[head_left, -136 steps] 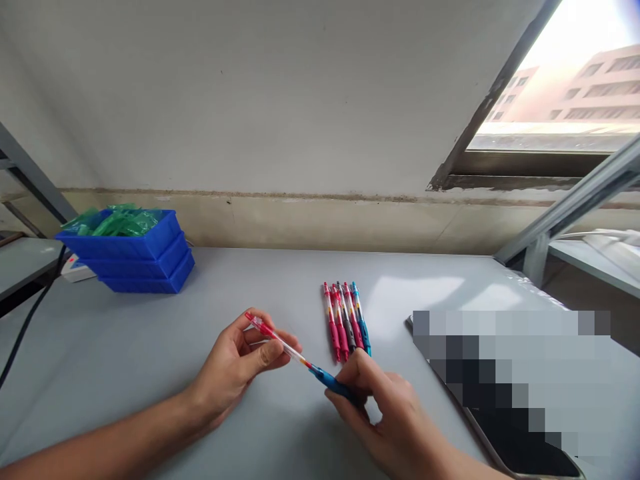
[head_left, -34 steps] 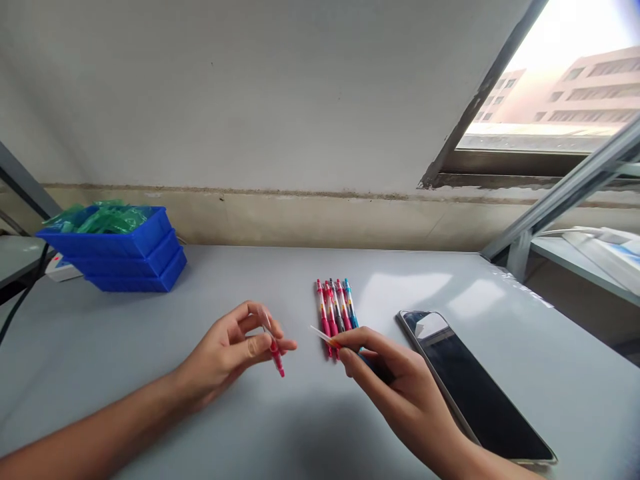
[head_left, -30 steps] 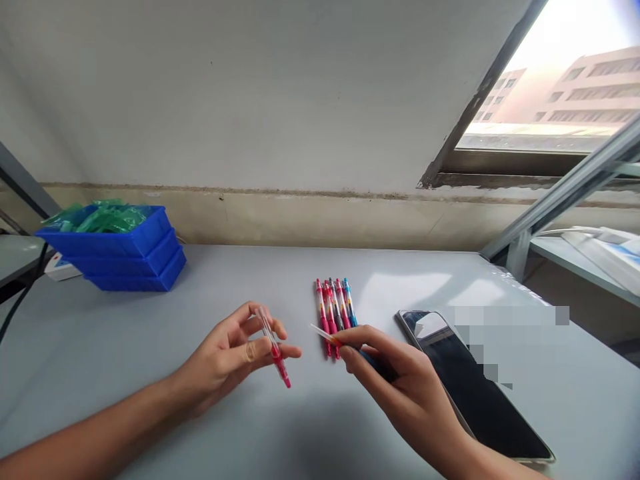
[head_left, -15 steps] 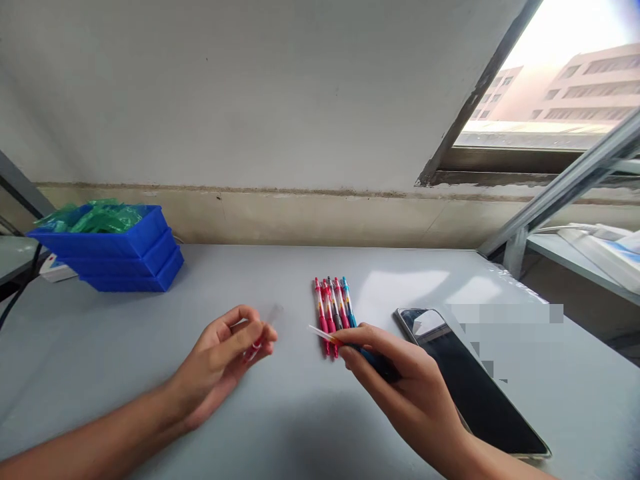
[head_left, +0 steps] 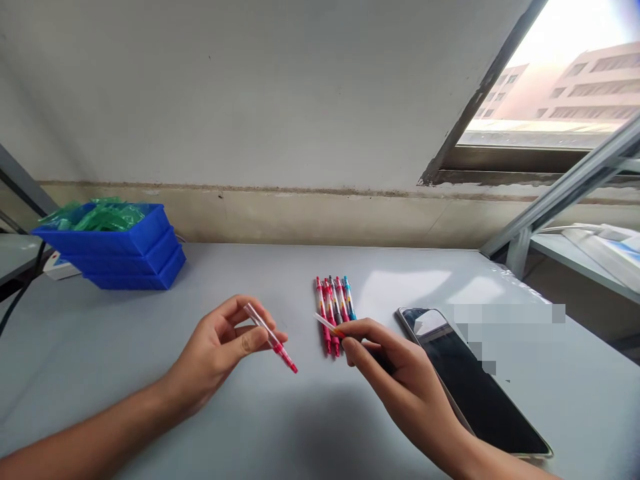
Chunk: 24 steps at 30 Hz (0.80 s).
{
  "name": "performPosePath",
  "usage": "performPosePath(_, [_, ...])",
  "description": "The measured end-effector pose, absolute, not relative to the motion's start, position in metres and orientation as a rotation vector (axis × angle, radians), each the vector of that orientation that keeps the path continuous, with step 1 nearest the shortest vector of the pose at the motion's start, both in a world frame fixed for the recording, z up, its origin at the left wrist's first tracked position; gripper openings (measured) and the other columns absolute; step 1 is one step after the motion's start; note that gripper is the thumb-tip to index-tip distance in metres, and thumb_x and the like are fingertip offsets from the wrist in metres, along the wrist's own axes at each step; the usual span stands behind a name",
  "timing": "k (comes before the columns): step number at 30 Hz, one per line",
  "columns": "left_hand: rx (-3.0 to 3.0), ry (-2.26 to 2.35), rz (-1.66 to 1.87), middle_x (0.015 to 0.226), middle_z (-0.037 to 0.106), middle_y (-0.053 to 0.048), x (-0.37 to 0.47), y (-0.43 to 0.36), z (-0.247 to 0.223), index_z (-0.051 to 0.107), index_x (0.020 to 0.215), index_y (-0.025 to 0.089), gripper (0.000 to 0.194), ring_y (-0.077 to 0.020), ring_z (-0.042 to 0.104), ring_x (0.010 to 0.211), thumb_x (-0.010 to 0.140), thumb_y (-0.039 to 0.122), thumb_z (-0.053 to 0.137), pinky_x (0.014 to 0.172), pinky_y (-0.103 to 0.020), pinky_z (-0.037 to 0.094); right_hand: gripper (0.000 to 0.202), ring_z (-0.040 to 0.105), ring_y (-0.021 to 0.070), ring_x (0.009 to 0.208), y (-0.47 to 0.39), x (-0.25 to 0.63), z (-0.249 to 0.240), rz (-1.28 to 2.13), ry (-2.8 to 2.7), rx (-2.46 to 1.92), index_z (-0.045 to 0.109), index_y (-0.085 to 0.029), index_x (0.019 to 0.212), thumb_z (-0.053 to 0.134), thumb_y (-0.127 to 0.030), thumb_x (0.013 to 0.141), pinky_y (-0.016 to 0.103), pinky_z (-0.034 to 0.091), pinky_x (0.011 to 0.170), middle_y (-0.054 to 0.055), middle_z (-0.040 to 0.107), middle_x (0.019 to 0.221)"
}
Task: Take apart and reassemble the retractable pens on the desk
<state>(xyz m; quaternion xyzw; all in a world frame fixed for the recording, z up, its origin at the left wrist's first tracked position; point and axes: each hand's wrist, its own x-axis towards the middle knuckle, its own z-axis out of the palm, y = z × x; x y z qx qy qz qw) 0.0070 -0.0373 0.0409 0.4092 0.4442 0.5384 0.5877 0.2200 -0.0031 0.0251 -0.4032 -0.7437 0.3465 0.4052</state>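
My left hand (head_left: 225, 347) pinches a clear pen barrel (head_left: 270, 337) with a red end, tilted with the red end pointing down to the right above the grey table (head_left: 150, 373). My right hand (head_left: 395, 380) grips the blue front part of a pen (head_left: 330, 326); its thin pale refill sticks out to the upper left, and the blue part is mostly hidden by the fingers. The two pen parts are apart. Just behind my right hand lies a row of several pens (head_left: 334, 307), red, dark and blue, side by side.
A black smartphone (head_left: 470, 380) lies face up at the right of my right hand. Stacked blue bins (head_left: 127, 257) with green packets stand at the back left. A wall runs behind the table, with a window and a metal frame (head_left: 565, 193) on the right.
4.5 s ago both hands held one assembled pen. Since then it has come apart. In the last second my left hand turned the clear barrel over; my right hand stayed nearly still.
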Motion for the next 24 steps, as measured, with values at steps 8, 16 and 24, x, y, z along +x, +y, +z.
performPosePath(8, [1.073, 1.102, 1.294, 0.071, 0.066, 0.000, 0.002, -0.032, 0.041, 0.064, 0.087, 0.020, 0.024, -0.0179, 0.065, 0.066, 0.066, 0.016, 0.074, 0.064, -0.030, 0.050, 0.016, 0.054, 0.0126, 0.053, -0.004, 0.221, 0.023, 0.851, -1.885, -1.011, 0.063, -0.020, 0.083, 0.050, -0.028, 0.085, 0.021, 0.044, 0.047, 0.000, 0.060, 0.062])
performPosePath(16, [1.153, 1.236, 1.112, 0.069, 0.065, -0.001, 0.007, -0.033, 0.024, 0.067, 0.069, 0.019, 0.005, -0.0136, 0.056, 0.067, 0.068, 0.020, 0.071, 0.060, -0.021, 0.042, 0.017, 0.055, 0.0141, 0.057, -0.004, 0.223, 0.026, 0.751, -2.035, -0.918, 0.065, -0.020, 0.085, 0.049, -0.024, 0.086, 0.025, 0.043, 0.049, 0.002, 0.064, 0.067])
performPosePath(24, [1.001, 1.217, 1.157, 0.054, 0.053, 0.003, 0.006, -0.034, 0.019, 0.070, 0.067, 0.020, 0.007, -0.0092, 0.040, 0.050, 0.063, 0.023, 0.075, 0.048, -0.020, 0.032, 0.019, 0.056, 0.0155, 0.056, -0.006, 0.221, 0.024, 0.785, -2.076, -0.898, 0.066, -0.019, 0.085, 0.048, -0.022, 0.086, 0.026, 0.041, 0.044, 0.005, 0.064, 0.069])
